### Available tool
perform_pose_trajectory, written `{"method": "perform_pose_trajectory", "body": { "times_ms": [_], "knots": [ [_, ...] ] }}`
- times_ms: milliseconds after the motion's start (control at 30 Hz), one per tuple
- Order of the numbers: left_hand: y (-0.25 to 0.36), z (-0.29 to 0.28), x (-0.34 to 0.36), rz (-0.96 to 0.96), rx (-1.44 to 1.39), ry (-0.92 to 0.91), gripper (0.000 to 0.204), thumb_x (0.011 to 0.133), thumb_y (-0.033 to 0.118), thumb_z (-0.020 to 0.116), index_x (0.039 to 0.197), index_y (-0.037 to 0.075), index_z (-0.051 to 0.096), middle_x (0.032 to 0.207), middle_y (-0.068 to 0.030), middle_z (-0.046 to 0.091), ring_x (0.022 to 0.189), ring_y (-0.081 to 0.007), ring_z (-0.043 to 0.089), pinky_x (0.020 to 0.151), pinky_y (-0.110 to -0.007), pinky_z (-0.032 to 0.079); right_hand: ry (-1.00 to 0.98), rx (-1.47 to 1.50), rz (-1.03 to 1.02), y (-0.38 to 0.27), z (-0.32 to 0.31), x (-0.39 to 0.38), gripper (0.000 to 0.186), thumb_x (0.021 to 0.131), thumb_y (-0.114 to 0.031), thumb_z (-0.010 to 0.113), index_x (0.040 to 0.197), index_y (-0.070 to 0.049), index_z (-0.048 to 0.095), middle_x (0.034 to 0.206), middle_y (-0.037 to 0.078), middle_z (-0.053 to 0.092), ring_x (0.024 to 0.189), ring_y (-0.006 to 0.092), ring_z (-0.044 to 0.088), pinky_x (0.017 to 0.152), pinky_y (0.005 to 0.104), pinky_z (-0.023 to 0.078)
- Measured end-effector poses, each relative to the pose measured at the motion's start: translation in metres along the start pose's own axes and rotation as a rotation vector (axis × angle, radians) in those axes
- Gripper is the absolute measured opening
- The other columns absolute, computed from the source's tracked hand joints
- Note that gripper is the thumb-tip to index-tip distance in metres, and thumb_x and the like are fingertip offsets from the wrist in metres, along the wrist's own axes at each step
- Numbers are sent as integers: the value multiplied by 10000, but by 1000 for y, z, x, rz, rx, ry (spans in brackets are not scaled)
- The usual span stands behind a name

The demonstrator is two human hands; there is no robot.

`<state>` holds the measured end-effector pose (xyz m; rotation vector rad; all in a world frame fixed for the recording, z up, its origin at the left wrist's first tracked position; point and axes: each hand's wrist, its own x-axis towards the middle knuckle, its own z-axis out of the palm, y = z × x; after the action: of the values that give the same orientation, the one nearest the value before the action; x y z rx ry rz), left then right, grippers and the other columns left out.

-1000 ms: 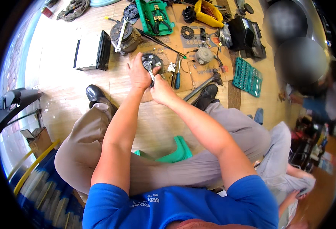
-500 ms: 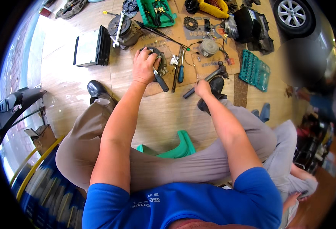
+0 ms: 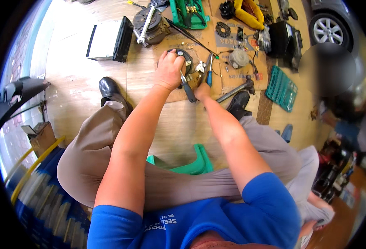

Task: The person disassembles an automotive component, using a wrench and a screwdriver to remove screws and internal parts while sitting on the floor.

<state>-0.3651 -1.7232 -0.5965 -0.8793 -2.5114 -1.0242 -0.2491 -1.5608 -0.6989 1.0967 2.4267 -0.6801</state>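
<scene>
My left hand [image 3: 169,69] is closed over the near left side of a round dark metal part [image 3: 186,58], its fingers bent over the rim. Right beside this hand is a dark-handled screwdriver [image 3: 188,92], its shaft pointing at the part; whether the thumb holds it is hidden. My right hand [image 3: 202,91] is closed beside the near end of a blue-handled screwdriver [image 3: 209,78]. A long dark tool [image 3: 205,71] runs up from this hand; what the fingers grip is hidden. A hammer [image 3: 242,87] rests to the right, by my shoe. Crumpled white tissue [image 3: 200,66] lies between the part and the tools.
Cardboard [image 3: 228,76] bears a round grey motor-like part [image 3: 239,58]. Beyond stand a green tool case [image 3: 189,14] and a drum-shaped part with a wrench [image 3: 147,25] on it. A white-topped box [image 3: 110,40], a teal socket case [image 3: 281,88] and a car wheel [image 3: 328,29] flank the area.
My right hand has moved left, from beside the hammer to the screwdrivers near the round part. My left hand stays on that part. The view has shifted slightly.
</scene>
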Motion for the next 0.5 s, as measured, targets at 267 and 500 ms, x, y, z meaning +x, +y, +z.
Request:
{"method": "perform_pose_trajectory", "body": {
  "times_ms": [267,500],
  "knots": [
    [-18,-16,-18,42,90,-91,130,844,218,607,909,113,567,978,-119,571,1098,-317,559,1013,-506,395,-167,-429,-466,27,-210,-77,291,892,-240,621,984,36,645,889,276,663,891,443,644,781,494,504],
    [-5,0,-12,68,57,-76,84,865,174,545,904,102,564,989,-149,561,1184,-376,541,1066,-570,348,-468,-1042,-882,-96,-272,-293,227,825,-115,597,1033,-30,626,831,142,632,733,308,678,586,403,546]
  ]
}}
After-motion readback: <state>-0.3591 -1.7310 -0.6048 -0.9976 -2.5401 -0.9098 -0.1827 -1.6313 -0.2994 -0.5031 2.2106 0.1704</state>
